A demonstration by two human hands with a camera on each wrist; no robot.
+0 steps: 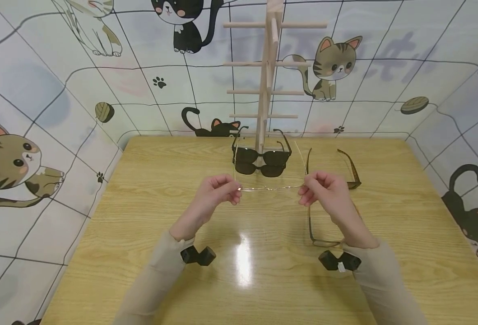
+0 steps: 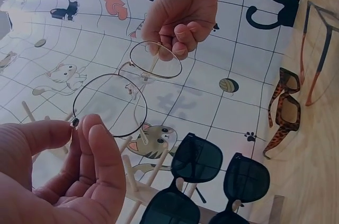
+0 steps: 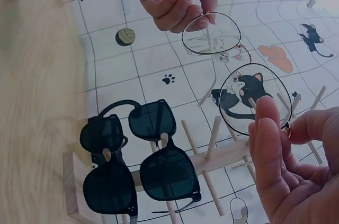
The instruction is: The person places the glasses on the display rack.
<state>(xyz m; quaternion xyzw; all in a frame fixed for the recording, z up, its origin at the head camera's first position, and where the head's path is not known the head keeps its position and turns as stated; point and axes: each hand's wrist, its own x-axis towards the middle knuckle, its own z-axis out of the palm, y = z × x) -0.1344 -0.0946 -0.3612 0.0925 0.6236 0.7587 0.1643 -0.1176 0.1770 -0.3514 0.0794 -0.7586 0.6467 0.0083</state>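
A pair of round glasses point(image 1: 269, 188) with thin metal rims and clear lenses is held up above the wooden table, temples unfolded and pointing away towards the rack. My left hand point(image 1: 209, 198) pinches the left end of the frame between thumb and fingers. At the opposite end, my right hand point(image 1: 333, 196) pinches the frame near the hinge. Both wrist views show the round lens point(image 2: 110, 106) free between the hands. Beyond the glasses, black sunglasses point(image 1: 275, 157) sit on the rack's lowest part, with a second dark pair point(image 1: 273, 171) just in front.
A wooden peg rack point(image 1: 265, 81) stands at the table's back, its upper pegs bare. Tortoiseshell glasses point(image 1: 355, 184) lie on the table point(image 1: 141, 216) beyond my right hand. Another pair of glasses point(image 1: 326, 243) lies partly under my right wrist. Cat-patterned cloth point(image 1: 149, 108) surrounds the table.
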